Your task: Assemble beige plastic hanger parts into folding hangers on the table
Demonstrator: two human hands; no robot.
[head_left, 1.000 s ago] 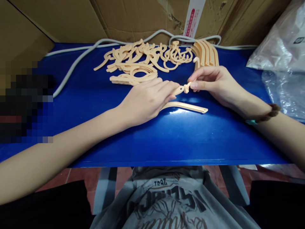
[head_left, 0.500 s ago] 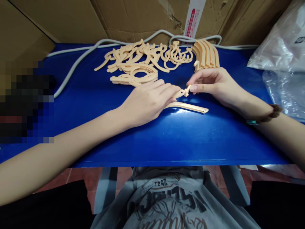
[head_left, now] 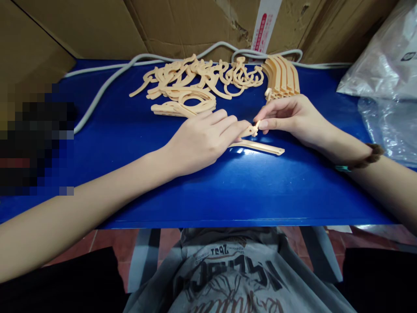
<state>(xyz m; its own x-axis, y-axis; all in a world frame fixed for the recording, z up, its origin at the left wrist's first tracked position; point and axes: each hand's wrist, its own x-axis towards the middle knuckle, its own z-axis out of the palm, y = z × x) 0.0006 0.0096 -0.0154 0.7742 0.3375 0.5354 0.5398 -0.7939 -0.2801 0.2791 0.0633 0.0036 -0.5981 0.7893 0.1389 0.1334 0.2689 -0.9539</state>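
Note:
My left hand (head_left: 203, 139) lies over the middle of the blue table (head_left: 208, 191), fingers closed on one end of a peach plastic piece (head_left: 250, 130). My right hand (head_left: 289, 117) pinches a small peach part that meets that piece at its tip. A long curved peach arm (head_left: 260, 148) rests on the table just below both hands. Much of the held piece is hidden under my left fingers.
A heap of peach plastic hooks and loops (head_left: 198, 80) lies at the back, with a neat stack of curved arms (head_left: 282, 76) to its right. A grey cable (head_left: 104, 87) runs along the back. Cardboard boxes (head_left: 182, 21) stand behind; clear plastic bags (head_left: 384, 82) sit right.
Both hands have lowered slightly toward the table, bringing the held parts closer together; the curved arm on the table has not moved.

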